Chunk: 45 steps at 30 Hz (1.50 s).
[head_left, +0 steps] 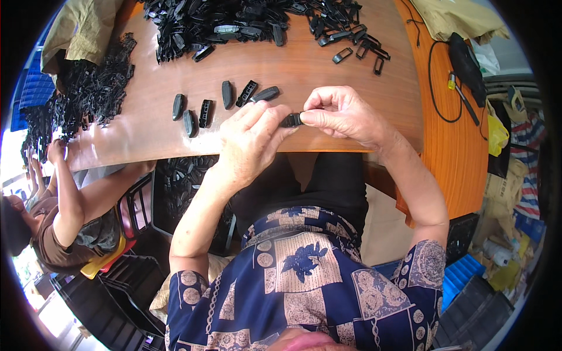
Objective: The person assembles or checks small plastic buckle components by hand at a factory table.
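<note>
Between my two hands, just over the table's front edge, is a small black plastic part (291,120). My left hand (249,137) pinches its left end, and my right hand (342,117) grips the right end between thumb and forefinger. Much of the part is hidden by my fingers. Several black oblong plastic pieces lie left of and beyond my left hand; one smooth piece (266,94) is close to its knuckles. A ribbed piece (205,113) shows its slotted side, while another piece (178,107) lies smooth side up.
A big heap of black pieces (222,26) covers the table's far side, with loose black frames (342,55) at its right. Another black pile (96,88) is at the left, where a co-worker's hand (57,151) reaches. A black crate (175,181) of parts stands below the table edge.
</note>
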Each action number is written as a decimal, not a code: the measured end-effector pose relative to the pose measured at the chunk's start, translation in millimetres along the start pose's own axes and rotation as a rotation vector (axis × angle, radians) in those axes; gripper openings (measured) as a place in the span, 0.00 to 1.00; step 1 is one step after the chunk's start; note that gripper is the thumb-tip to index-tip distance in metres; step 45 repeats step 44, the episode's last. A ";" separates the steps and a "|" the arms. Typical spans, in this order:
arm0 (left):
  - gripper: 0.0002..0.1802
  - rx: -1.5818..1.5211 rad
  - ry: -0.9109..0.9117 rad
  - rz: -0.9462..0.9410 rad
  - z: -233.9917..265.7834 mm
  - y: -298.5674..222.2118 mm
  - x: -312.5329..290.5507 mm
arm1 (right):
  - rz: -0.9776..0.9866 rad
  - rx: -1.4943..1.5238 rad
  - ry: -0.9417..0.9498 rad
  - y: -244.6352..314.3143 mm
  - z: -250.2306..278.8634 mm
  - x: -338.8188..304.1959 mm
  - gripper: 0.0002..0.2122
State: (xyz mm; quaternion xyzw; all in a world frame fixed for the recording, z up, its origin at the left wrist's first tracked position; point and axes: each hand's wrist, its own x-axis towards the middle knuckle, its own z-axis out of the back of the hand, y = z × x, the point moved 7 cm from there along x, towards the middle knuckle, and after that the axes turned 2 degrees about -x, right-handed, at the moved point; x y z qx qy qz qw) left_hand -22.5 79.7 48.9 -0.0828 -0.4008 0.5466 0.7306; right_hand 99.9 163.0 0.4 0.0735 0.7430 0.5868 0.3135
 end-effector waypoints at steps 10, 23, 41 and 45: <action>0.15 -0.440 0.103 0.474 -14.1 16.7 -21.1 | -0.209 0.365 0.254 -34.0 -22.9 3.8 0.19; 0.17 -1.519 -0.235 0.916 -52.3 29.2 -81.7 | -0.071 0.537 0.518 -41.1 -74.5 2.3 0.30; 0.07 0.239 0.010 0.250 61.7 152.7 -63.8 | 0.845 -1.214 -0.006 0.6 -60.1 94.5 0.43; 0.07 0.004 -0.034 0.403 61.7 162.7 -80.6 | 0.917 -1.112 0.081 -4.7 -109.0 123.6 0.43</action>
